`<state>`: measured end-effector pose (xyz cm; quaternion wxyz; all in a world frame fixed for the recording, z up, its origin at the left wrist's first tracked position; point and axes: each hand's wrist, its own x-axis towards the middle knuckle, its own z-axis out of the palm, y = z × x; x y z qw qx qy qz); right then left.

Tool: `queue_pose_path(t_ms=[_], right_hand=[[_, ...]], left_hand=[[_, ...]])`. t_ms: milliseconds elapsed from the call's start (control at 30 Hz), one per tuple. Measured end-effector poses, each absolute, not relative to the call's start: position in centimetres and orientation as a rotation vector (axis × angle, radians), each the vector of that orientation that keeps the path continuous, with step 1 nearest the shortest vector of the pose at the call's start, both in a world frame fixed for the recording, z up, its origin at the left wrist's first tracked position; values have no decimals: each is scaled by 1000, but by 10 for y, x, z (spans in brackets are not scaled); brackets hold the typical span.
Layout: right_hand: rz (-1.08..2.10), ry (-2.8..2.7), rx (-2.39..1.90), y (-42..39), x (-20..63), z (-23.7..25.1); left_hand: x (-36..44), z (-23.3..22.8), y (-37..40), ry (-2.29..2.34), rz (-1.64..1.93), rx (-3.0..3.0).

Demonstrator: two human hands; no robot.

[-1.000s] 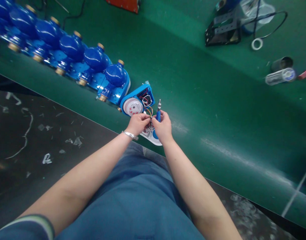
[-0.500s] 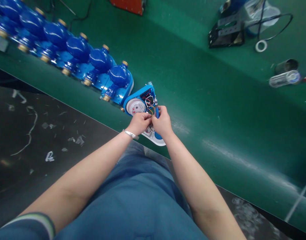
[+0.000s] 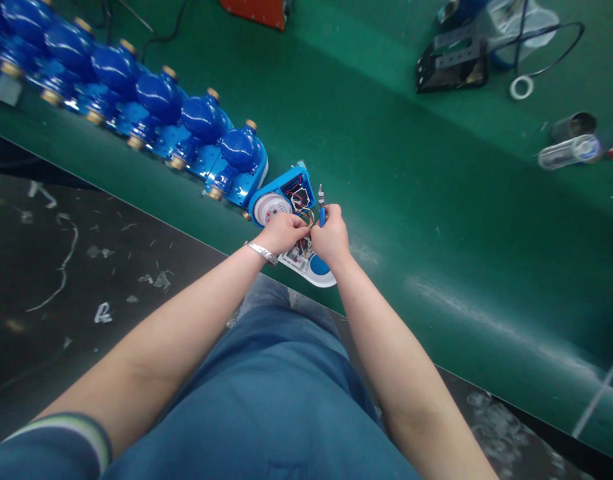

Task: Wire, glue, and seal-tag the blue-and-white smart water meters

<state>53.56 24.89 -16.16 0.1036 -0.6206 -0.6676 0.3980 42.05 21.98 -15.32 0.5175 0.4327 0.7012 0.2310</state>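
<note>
An opened water meter (image 3: 285,181) with a blue housing, a round white dial and loose thin wires lies near the table's front edge. Its white cover (image 3: 320,283), with a blue round patch and small parts inside, lies against it on the near side. My left hand (image 3: 282,235) is closed, thumb and fingertips pinching the thin coloured wires (image 3: 309,215) between housing and cover. Close beside it my right hand (image 3: 330,235) is wrapped round a slim blue-handled tool (image 3: 321,208), metal tip pointing away from me. The tool's exact kind is unclear, and the fingers hide its lower end.
Several blue water meters with brass ends (image 3: 241,148) stand in a row at the left on the green table (image 3: 386,160). An orange-red box (image 3: 256,10) is at the far edge. At the right lie a black metal stand (image 3: 451,67), a white ring (image 3: 521,87) and a clear tape roll (image 3: 569,152).
My right hand has shifted slightly right, and the tool's metal tip now shows clear of the housing. My left hand has moved a little right and up, staying at the wires.
</note>
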Motion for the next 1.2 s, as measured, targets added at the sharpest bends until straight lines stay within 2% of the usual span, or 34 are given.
queue_pose_path(t_ms=[200,300,433,500,600,733,867,967,1100,1200], right_hand=[[985,-2041,-1981,230,587,-137],[1024,-2133,-2136,188,640,-127],[1259,-2439,-2279,128,699,-125],[1228,-2471,-2293,112,711,-128],[1132,-2271,-2157,109,701,-132],[1329,-1973,-1822,127,661,-130],[1476,-1811,-1647,147,627,-130],[1504,-1787,-1575,163,612,-135],[1404,-2036,-1450,187,597,-137],[1286,-2275,-1431,205,586,-137]], left_hand=[[408,-128,228,1657,654,776],[398,-112,230,1629,733,690],[391,-98,233,1502,741,699],[392,-98,232,1521,678,822],[396,-107,221,1870,618,1083],[404,-133,196,2152,492,1328],[418,-157,186,2143,476,1330],[432,-171,191,2009,627,1042],[444,-181,197,1743,942,470],[442,-180,192,1627,1065,363]])
